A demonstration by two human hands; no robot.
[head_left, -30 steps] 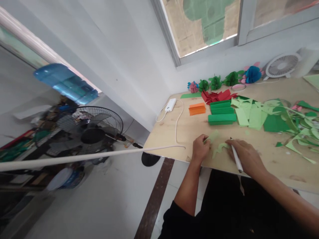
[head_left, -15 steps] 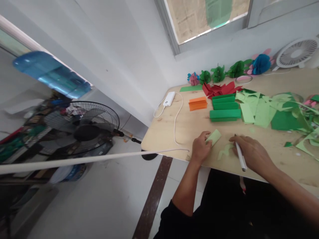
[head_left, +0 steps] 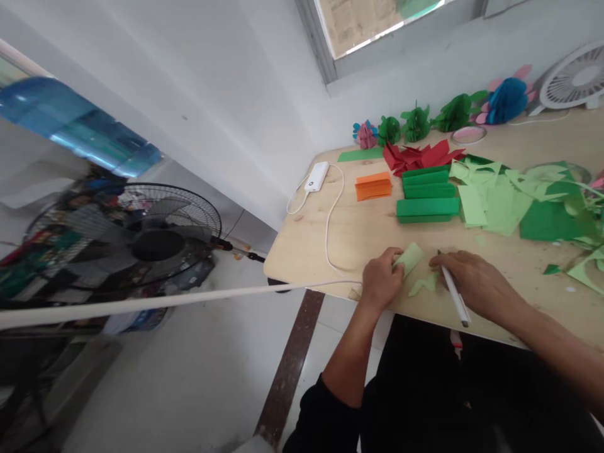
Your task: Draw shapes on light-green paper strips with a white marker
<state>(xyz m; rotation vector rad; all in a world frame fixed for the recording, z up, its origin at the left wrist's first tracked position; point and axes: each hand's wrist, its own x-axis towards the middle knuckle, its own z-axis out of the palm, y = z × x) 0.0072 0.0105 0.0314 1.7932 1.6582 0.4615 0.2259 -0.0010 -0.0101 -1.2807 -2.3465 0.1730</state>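
Note:
My left hand (head_left: 381, 279) is closed on a folded strip of light green paper (head_left: 409, 258) at the table's near edge. In my right hand (head_left: 474, 277) is a white pen (head_left: 455, 296), its dark tip end toward the table and its back end toward me. Between the two hands lies a curved light green paper cutout (head_left: 424, 285), partly covered by the right fingers. Beyond the hands, folded dark green paper (head_left: 427, 207) rests beside a folded orange piece (head_left: 373, 186).
Red paper pieces (head_left: 419, 156) and light green scraps (head_left: 500, 201) spread across the table (head_left: 302, 251). Paper animals (head_left: 416, 124) line the wall, with a small white fan (head_left: 576, 78) at right. A white power bank (head_left: 316, 177) trails a cable. A black floor fan (head_left: 155, 245) stands left.
The camera view has shifted slightly, so the table's contents sit a little higher. My right hand with the pen has moved slightly; my left hand keeps its hold on the folded strip.

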